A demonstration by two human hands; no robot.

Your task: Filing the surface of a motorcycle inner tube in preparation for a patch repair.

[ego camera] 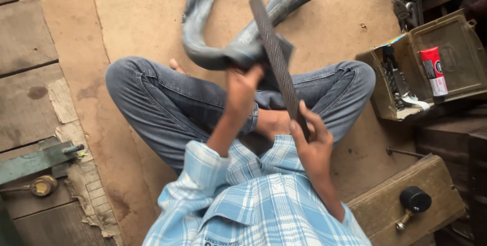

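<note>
Crosswise, left hand [242,86] fingers pinch the rubber tube [243,48]; right hand [310,139] fingers grip the file [276,58].

File [276,58] across tube [223,48] — box [446,38] right

Left hand [242,86] gripping inner tube [238,48], right hand [310,142] holding file [276,58]

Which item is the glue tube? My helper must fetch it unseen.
Look at the open olive metal box at the seated person's right. The glue tube lies across its lid: small, red and white with a black band, unlike the dark tools beside it.
</note>
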